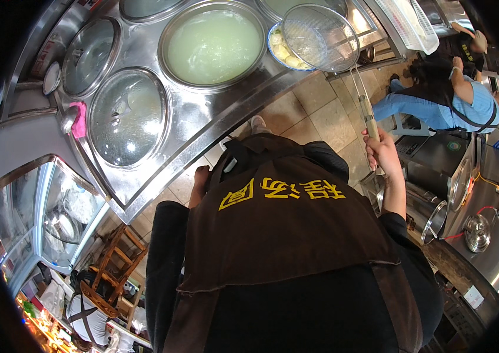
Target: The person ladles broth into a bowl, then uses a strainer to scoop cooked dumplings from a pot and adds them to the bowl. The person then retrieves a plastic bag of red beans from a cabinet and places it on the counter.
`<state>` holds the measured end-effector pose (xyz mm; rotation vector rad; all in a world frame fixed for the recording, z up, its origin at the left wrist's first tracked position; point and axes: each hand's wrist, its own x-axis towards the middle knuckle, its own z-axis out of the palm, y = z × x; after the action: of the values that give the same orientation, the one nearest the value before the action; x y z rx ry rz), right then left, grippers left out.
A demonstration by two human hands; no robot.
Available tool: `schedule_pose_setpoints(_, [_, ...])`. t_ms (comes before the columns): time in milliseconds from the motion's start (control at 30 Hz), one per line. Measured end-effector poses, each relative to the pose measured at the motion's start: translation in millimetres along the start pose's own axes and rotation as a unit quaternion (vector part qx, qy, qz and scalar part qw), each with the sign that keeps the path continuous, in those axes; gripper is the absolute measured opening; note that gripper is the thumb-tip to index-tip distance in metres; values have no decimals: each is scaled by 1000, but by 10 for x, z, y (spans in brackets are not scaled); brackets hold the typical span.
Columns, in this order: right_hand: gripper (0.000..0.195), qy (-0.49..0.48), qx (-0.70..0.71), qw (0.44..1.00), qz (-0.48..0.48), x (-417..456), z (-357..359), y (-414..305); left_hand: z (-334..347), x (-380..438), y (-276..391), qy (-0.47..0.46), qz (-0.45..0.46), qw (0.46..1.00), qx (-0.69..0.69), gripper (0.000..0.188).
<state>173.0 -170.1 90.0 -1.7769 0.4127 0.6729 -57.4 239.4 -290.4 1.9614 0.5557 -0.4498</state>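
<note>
My right hand grips the pale handle of a round wire-mesh skimmer. The skimmer's mesh lies across a blue-rimmed bowl in this view; whether they touch cannot be told. Pale dumplings, apparently wontons, show at the bowl's uncovered left side. Just left of the bowl, a large round pot set into the steel counter holds cloudy, pale green liquid. My left hand hangs low by my body, near the counter's front edge. Its fingers look curled, but they are too small and partly hidden to read.
Glass-lidded pots sit in the steel counter, with a pink cloth by its left edge. A white plastic basket stands at upper right. Another person in blue is at right. A wooden chair stands lower left.
</note>
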Motion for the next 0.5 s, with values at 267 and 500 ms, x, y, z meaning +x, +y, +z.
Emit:
schedule_pose_setpoints(267, [27, -15, 56, 998, 39, 41, -58, -243, 3, -13, 19, 0, -22, 999, -47, 24])
schedule_pose_setpoints(500, [28, -45, 6, 995, 93, 203, -269, -913, 230, 36, -391, 107, 67, 991, -37, 24])
